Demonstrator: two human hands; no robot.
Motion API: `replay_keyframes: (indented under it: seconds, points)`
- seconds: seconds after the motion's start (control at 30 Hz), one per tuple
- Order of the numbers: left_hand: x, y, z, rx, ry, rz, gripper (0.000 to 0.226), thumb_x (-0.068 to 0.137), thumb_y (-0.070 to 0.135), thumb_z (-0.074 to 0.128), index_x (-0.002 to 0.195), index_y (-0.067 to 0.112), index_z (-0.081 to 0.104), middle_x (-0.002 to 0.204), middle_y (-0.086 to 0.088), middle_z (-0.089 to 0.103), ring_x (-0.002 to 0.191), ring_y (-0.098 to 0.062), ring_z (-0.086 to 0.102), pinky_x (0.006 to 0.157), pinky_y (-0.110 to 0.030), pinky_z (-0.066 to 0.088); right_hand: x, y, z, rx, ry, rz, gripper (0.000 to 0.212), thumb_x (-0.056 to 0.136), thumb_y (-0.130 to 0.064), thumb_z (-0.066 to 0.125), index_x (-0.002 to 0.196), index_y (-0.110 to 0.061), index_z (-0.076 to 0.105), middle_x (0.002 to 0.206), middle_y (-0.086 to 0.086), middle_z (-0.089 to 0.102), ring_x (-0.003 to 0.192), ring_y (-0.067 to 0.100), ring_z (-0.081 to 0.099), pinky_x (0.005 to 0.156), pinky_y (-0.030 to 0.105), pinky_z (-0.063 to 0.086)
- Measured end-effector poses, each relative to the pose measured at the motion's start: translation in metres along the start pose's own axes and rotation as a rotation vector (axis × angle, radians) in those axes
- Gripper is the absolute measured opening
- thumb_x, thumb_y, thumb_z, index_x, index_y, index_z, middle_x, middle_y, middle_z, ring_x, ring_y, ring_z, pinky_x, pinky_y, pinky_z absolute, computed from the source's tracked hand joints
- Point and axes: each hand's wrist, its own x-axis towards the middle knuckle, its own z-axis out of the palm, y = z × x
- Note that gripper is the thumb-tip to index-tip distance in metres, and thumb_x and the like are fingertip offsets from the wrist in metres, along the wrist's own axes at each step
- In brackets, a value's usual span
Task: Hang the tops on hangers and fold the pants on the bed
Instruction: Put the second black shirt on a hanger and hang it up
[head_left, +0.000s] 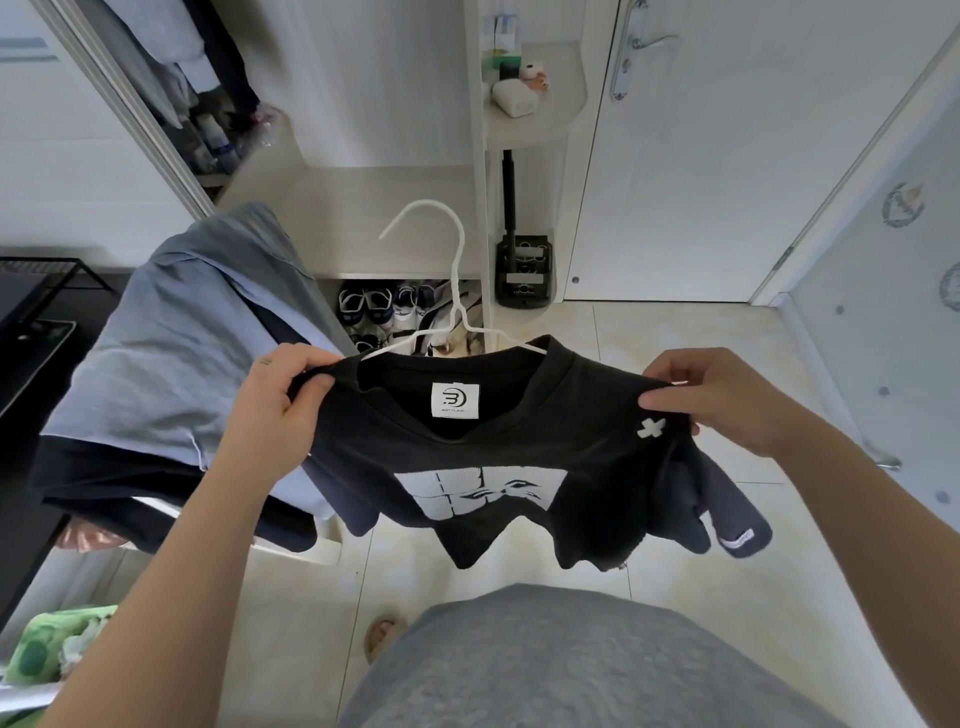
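Tiled floor (649, 364), open wardrobe far left, shoes (384, 306) on a low shelf far centre. Left hand (280, 395) pinches the left shoulder of the black T-shirt (493, 457), right hand (727, 400) pinches the right shoulder; both clamped on fabric. The shirt hangs spread between them, near centre. White hanger (447, 249) sits in the neck, hook up and far, its bar running left-right between the hands, equally near both. Hanger arm ends are hidden under cloth, so seating is unclear. Blue-grey garments (197, 332) are heaped left; what is under them is hard to tell.
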Motion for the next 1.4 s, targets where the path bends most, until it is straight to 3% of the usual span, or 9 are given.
replay_keyframes:
  seconds: [0.13, 0.2, 0.3, 0.37, 0.5, 0.63, 0.73, 1.0, 1.4]
  points:
    - [0.001, -0.001, 0.0, -0.007, -0.004, -0.01, 0.056, 0.095, -0.004, 0.057, 0.091, 0.052, 0.058, 0.097, 0.034, 0.06, 0.096, 0.012, 0.052, 0.088, -0.005, 0.036, -0.003, -0.005, -0.006, 0.053, 0.113, -0.08, 0.017, 0.086, 0.004, 0.07, 0.078, -0.012, 0.072, 0.073, 0.01, 0.069, 0.062, 0.019, 0.06, 0.063, 0.031, 0.048]
    - [0.0, -0.003, 0.005, -0.031, 0.023, -0.044, 0.045, 0.096, -0.002, 0.056, 0.094, 0.043, 0.058, 0.098, 0.021, 0.063, 0.096, 0.004, 0.054, 0.092, -0.019, 0.042, -0.004, -0.005, 0.001, 0.015, 0.204, -0.152, 0.017, 0.085, 0.001, 0.071, 0.079, -0.014, 0.07, 0.078, 0.01, 0.067, 0.068, 0.015, 0.062, 0.068, 0.026, 0.048]
    - [0.0, -0.003, 0.011, -0.163, 0.084, -0.122, 0.037, 0.097, -0.001, 0.054, 0.095, 0.036, 0.061, 0.094, 0.009, 0.065, 0.092, -0.006, 0.059, 0.088, -0.03, 0.047, -0.007, -0.004, 0.013, -0.178, 0.192, -0.265, 0.022, 0.084, 0.001, 0.072, 0.081, -0.019, 0.064, 0.101, -0.011, 0.065, 0.096, -0.001, 0.062, 0.088, 0.014, 0.045]
    - [0.0, -0.002, 0.013, -0.231, 0.068, -0.151, 0.034, 0.097, -0.001, 0.054, 0.095, 0.032, 0.064, 0.092, 0.008, 0.066, 0.091, -0.009, 0.061, 0.086, -0.032, 0.048, -0.005, 0.0, 0.015, -0.209, 0.161, -0.285, 0.026, 0.084, 0.0, 0.072, 0.085, -0.021, 0.058, 0.119, -0.015, 0.062, 0.11, 0.003, 0.06, 0.097, 0.021, 0.045]
    - [0.001, 0.002, 0.019, -0.281, 0.046, -0.17, 0.035, 0.097, 0.0, 0.054, 0.094, 0.033, 0.065, 0.086, 0.013, 0.067, 0.085, -0.01, 0.061, 0.08, -0.032, 0.047, -0.003, 0.002, 0.021, -0.085, 0.145, -0.217, 0.035, 0.087, -0.009, 0.074, 0.098, -0.027, 0.047, 0.093, -0.007, 0.071, 0.079, 0.018, 0.07, 0.075, 0.024, 0.055]
    - [0.002, 0.002, 0.024, -0.272, 0.047, -0.156, 0.041, 0.097, 0.001, 0.055, 0.093, 0.041, 0.063, 0.087, 0.015, 0.067, 0.084, -0.01, 0.061, 0.078, -0.032, 0.047, 0.0, 0.005, 0.031, -0.124, 0.133, -0.214, 0.016, 0.092, -0.016, 0.069, 0.093, -0.031, 0.067, 0.079, -0.014, 0.07, 0.068, 0.002, 0.062, 0.068, 0.015, 0.047]
    - [0.001, 0.006, 0.025, -0.233, 0.037, -0.148, 0.04, 0.097, 0.003, 0.056, 0.093, 0.042, 0.062, 0.09, 0.013, 0.067, 0.085, -0.006, 0.061, 0.078, -0.026, 0.045, 0.003, 0.006, 0.034, -0.208, 0.148, -0.216, 0.02, 0.093, -0.016, 0.067, 0.082, -0.032, 0.069, 0.08, -0.022, 0.067, 0.076, -0.002, 0.06, 0.07, 0.008, 0.041]
    - [0.012, 0.005, 0.025, 0.083, -0.048, -0.045, 0.005, 0.095, 0.013, 0.062, 0.096, 0.018, 0.064, 0.094, 0.004, 0.063, 0.089, -0.005, 0.052, 0.078, -0.005, 0.036, 0.005, 0.006, 0.036, -0.303, 0.269, -0.304, 0.015, 0.101, -0.021, 0.053, 0.088, -0.023, 0.06, 0.075, -0.004, 0.062, 0.072, 0.012, 0.057, 0.067, 0.029, 0.044]
    - [0.02, -0.011, 0.042, 0.283, 0.024, -0.128, 0.018, 0.095, 0.035, 0.063, 0.087, 0.02, 0.057, 0.086, 0.006, 0.053, 0.068, -0.013, 0.048, 0.062, -0.034, 0.041, 0.005, -0.001, 0.022, -0.232, 0.397, -0.247, 0.017, 0.1, -0.023, 0.055, 0.083, -0.024, 0.06, 0.07, -0.004, 0.058, 0.069, 0.016, 0.055, 0.06, 0.021, 0.04]
